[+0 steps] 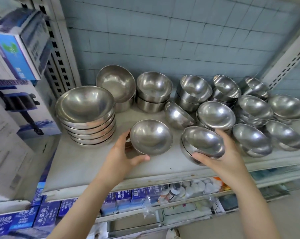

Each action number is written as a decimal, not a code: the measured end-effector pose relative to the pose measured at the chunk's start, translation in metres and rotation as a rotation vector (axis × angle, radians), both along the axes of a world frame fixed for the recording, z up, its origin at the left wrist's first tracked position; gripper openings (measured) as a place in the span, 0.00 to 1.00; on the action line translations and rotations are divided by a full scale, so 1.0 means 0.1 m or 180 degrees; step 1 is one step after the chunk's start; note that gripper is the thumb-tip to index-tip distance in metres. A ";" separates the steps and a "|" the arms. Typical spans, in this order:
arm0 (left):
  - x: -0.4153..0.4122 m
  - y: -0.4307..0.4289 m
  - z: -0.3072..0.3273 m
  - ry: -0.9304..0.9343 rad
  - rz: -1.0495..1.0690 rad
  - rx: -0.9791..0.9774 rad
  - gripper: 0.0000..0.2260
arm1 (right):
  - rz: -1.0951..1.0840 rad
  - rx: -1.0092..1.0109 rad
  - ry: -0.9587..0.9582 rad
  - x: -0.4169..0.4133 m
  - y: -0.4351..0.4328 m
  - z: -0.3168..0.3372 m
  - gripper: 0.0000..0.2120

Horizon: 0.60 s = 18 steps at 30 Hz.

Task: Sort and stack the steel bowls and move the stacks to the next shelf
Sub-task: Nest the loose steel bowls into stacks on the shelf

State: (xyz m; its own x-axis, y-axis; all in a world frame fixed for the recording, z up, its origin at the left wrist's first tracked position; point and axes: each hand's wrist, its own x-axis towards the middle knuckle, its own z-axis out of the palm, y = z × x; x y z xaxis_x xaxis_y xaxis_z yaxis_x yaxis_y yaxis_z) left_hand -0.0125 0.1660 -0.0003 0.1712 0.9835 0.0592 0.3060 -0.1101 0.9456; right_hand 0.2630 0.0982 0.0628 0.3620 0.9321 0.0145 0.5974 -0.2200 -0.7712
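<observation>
Many steel bowls stand on a white shelf. My left hand grips a single small steel bowl near the shelf's front middle, thumb under its near rim. My right hand holds a short stack of two small bowls, tilted, thumb on the near rim and fingers round the far side. A tall stack of wide bowls sits at the left. Smaller stacks line the back and fill the right side. One bowl lies tipped on its side in the middle.
Blue and white cardboard boxes stand on the neighbouring shelf to the left, past a perforated upright. The lower shelf holds blue packets and white round items. Bare shelf surface lies at the front left.
</observation>
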 end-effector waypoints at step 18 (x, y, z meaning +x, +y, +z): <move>-0.37 -0.16 0.00 -0.0339 -0.0033 -0.0146 0.38 | 0.1954 -0.0170 -0.0151 -1.03 0.47 -0.03 0.48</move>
